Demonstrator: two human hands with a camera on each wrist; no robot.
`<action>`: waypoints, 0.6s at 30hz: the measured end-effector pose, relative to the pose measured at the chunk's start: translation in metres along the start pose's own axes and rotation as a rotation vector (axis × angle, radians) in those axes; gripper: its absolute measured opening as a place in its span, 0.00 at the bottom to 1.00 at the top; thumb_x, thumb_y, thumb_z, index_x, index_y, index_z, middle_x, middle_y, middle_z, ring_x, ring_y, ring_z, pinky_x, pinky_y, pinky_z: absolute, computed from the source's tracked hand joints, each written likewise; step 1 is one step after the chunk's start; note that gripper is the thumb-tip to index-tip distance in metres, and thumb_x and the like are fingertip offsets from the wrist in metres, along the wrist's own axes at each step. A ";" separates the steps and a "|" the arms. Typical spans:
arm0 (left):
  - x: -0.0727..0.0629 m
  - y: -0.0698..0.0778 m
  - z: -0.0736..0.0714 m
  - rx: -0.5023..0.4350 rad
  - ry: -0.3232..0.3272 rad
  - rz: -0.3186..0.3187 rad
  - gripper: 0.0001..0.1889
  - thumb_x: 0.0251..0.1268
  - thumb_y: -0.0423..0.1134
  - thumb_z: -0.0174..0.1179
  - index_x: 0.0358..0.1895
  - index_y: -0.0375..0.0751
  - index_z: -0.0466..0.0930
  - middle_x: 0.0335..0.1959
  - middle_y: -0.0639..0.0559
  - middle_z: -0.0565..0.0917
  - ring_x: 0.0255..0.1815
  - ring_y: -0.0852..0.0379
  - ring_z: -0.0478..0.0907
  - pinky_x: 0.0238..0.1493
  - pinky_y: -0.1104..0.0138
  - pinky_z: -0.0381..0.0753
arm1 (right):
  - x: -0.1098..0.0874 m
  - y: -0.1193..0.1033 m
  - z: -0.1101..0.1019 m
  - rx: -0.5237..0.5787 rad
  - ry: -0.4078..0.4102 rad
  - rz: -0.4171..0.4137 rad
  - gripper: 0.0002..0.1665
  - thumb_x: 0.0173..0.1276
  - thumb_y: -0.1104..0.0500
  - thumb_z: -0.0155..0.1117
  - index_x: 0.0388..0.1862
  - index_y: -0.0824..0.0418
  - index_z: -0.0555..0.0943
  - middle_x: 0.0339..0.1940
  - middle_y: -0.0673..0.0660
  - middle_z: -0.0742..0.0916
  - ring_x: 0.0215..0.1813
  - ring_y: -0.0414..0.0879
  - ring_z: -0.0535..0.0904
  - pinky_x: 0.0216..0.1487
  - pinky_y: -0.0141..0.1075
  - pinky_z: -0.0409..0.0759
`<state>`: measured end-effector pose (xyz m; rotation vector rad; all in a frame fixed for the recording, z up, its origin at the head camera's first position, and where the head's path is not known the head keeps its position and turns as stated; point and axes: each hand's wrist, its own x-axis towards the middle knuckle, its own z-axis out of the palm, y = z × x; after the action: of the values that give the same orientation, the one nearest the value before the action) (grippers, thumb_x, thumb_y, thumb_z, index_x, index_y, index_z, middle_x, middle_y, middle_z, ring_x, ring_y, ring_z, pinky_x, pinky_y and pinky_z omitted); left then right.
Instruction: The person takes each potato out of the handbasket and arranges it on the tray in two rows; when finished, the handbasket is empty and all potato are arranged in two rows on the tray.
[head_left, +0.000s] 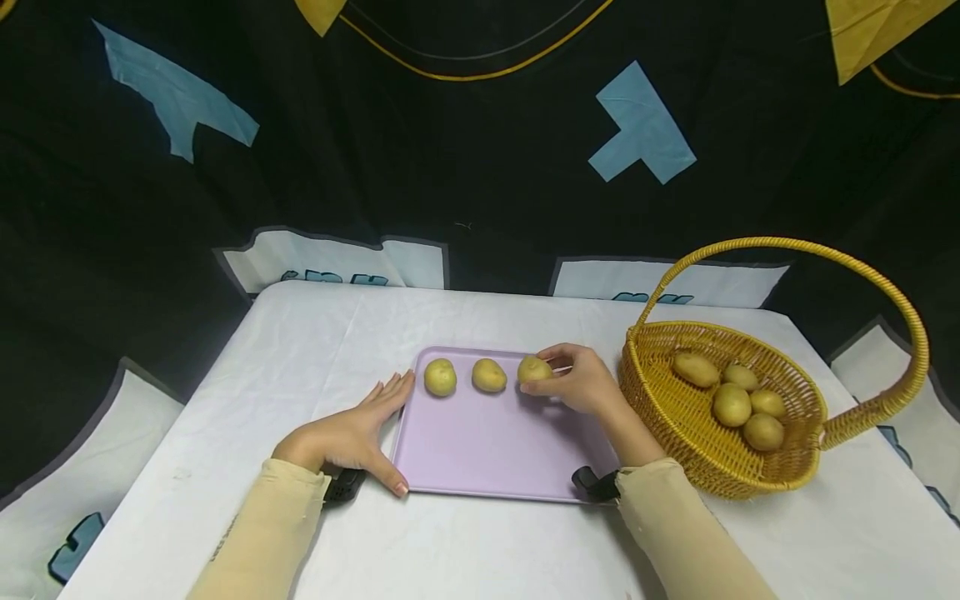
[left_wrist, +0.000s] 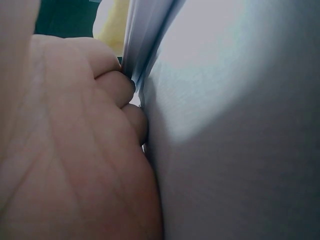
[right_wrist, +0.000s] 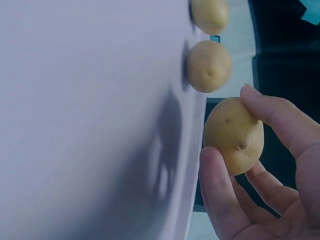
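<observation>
A right hand [head_left: 581, 382] pinches a potato [head_left: 533, 368] over the far right of a lilac tray [head_left: 487, 446], beyond two more potatoes [head_left: 489, 376] along its far side, as a spread, empty left hand [head_left: 348, 435] flanks its left edge; careless release could start a roll.

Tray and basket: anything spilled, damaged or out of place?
Nothing stands out. Two potatoes sit apart on the tray, the right hand holds a third, and five more lie inside the upright basket. No spill or damage shows.
</observation>
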<state>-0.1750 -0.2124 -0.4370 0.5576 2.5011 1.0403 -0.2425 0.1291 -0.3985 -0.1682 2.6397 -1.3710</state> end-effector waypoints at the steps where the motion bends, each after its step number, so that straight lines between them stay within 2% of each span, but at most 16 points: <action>1: 0.000 0.000 0.000 -0.001 0.000 -0.002 0.81 0.25 0.56 0.86 0.82 0.41 0.34 0.82 0.38 0.33 0.79 0.33 0.27 0.74 0.38 0.34 | 0.001 0.001 0.002 -0.012 0.001 0.003 0.32 0.49 0.54 0.85 0.52 0.62 0.83 0.49 0.61 0.85 0.50 0.54 0.81 0.47 0.43 0.83; 6: 0.000 0.000 0.001 -0.006 -0.001 -0.008 0.82 0.24 0.56 0.87 0.82 0.41 0.34 0.82 0.39 0.33 0.79 0.34 0.27 0.74 0.38 0.34 | 0.003 0.003 0.008 -0.098 0.020 0.031 0.33 0.49 0.51 0.85 0.53 0.59 0.83 0.49 0.59 0.86 0.50 0.54 0.81 0.52 0.46 0.80; 9: 0.000 0.000 0.001 0.003 -0.003 -0.006 0.82 0.24 0.57 0.86 0.82 0.41 0.34 0.82 0.39 0.33 0.79 0.34 0.27 0.74 0.38 0.34 | 0.003 0.004 0.010 -0.140 0.038 0.033 0.33 0.49 0.50 0.85 0.54 0.58 0.84 0.49 0.58 0.87 0.49 0.53 0.82 0.51 0.45 0.80; 15: 0.001 0.000 0.000 0.021 -0.007 0.006 0.82 0.24 0.58 0.86 0.82 0.39 0.35 0.82 0.38 0.33 0.79 0.34 0.27 0.75 0.40 0.34 | 0.004 0.008 0.014 -0.140 0.025 0.024 0.33 0.51 0.52 0.84 0.55 0.60 0.83 0.50 0.61 0.86 0.46 0.52 0.83 0.43 0.40 0.83; 18: 0.001 0.000 0.000 0.026 -0.003 0.015 0.81 0.25 0.58 0.86 0.82 0.38 0.35 0.82 0.37 0.34 0.79 0.34 0.27 0.75 0.39 0.34 | 0.004 0.008 0.014 -0.134 0.027 0.026 0.33 0.51 0.52 0.84 0.55 0.59 0.83 0.51 0.60 0.86 0.47 0.51 0.82 0.44 0.40 0.82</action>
<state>-0.1758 -0.2122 -0.4375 0.5856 2.5145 1.0128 -0.2442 0.1214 -0.4133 -0.1318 2.7463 -1.1968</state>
